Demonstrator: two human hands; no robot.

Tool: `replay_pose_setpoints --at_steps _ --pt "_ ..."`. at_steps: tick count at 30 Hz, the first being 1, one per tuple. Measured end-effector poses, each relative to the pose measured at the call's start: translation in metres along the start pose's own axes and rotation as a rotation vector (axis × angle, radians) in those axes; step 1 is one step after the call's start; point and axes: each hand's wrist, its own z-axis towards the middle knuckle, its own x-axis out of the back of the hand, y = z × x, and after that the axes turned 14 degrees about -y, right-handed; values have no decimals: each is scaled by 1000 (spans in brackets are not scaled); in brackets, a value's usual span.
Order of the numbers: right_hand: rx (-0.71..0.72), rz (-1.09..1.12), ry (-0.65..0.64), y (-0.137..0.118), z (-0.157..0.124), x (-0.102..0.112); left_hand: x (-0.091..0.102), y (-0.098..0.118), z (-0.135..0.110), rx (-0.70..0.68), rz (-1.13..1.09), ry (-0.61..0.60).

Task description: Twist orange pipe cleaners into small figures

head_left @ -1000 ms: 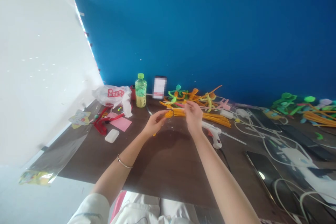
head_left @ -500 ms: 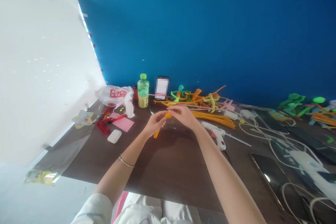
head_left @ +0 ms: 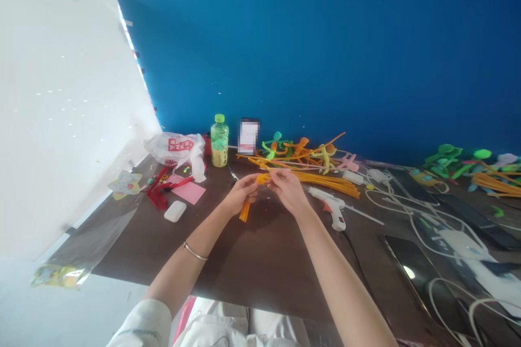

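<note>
Between my two hands, above the middle of the table, is an orange pipe-cleaner piece (head_left: 262, 178) with a coiled or bent top. Its straight ends stick out below my left hand (head_left: 239, 194), whose fingers are closed round it. My right hand (head_left: 288, 191) pinches at the right side of the coiled part; exactly what lies between its fingertips is too small to make out. Just behind the right hand lies a bundle of loose orange pipe cleaners (head_left: 331, 182). Several pipe-cleaner figures (head_left: 300, 146) in orange, green and yellow stand further back.
Right of my hands are a white glue gun (head_left: 336, 207), a dark phone (head_left: 419, 276) and tangled white cables (head_left: 421, 227). To the left lie red-handled pliers or scissors (head_left: 158, 195), a white case (head_left: 175, 211) and pink paper (head_left: 189, 190). A green-capped bottle (head_left: 220, 143) stands behind.
My right hand has shifted slightly right and down, its fingers moving off the top of the orange piece to its right side. The piece's straight ends show more below my left hand.
</note>
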Motion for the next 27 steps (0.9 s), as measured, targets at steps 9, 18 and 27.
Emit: replay_pose_setpoints --at_steps 9,18,27 --pt "102 -134 86 12 -1 -1 -4 -6 2 -51 208 117" --pt "52 101 93 0 -5 -2 0 -5 1 -65 350 191" --pt "3 -35 32 1 -8 -4 -1 -5 3 -93 173 181"
